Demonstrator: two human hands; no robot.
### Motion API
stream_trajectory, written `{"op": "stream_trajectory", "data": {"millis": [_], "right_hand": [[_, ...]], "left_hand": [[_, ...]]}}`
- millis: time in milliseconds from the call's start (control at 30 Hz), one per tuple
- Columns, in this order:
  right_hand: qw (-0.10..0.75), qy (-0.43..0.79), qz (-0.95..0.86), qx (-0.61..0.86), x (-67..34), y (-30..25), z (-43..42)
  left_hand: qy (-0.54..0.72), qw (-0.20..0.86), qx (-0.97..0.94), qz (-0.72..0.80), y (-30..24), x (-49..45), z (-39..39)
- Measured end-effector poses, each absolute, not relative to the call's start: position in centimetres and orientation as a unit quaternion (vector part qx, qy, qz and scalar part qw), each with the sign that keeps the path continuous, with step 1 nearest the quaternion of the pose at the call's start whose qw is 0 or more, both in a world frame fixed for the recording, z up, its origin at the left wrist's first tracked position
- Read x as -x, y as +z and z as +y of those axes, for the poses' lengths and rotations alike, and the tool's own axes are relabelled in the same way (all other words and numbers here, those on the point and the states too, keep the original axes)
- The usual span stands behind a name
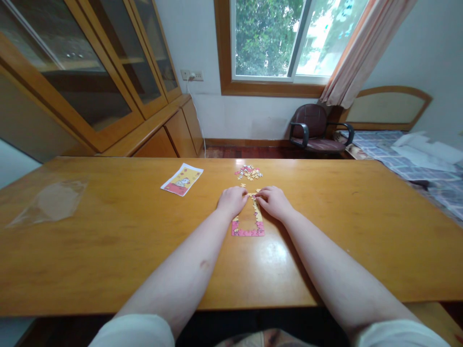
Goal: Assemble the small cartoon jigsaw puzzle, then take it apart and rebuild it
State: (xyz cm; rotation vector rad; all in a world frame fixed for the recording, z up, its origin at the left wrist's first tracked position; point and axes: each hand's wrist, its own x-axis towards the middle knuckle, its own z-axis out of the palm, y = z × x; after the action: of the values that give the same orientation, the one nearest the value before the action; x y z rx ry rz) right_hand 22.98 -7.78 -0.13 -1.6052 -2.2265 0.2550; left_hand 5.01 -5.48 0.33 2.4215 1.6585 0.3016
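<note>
Pink-and-yellow jigsaw border (248, 232) lies on the wooden tabletop (108, 250), its centre still open, loose pieces (249, 172) heaped beyond; left hand (231, 201) and right hand (274, 202) curl narrowly at its top, any held piece hidden.

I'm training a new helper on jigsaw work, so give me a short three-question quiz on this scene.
1. True or false: the printed picture card lies on the wooden table to the left of the partly built jigsaw border.
2. Multiple choice: the loose jigsaw pieces lie A beyond the border, B inside it, or C on the window sill.
3. Short answer: at which end of the border, near or far, do the left hand and right hand meet?

Key: 1 true; 2 A; 3 far end.
</note>
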Motion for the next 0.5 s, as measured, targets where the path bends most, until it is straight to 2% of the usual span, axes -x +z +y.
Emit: {"op": "stream_trajectory", "data": {"millis": [500], "right_hand": [[0.199, 0.074, -0.800, 0.561, -22.88, -0.19, -7.88]], "left_hand": [[0.145, 0.073, -0.823, 0.544, -0.22, -4.49, -5.36]]}}
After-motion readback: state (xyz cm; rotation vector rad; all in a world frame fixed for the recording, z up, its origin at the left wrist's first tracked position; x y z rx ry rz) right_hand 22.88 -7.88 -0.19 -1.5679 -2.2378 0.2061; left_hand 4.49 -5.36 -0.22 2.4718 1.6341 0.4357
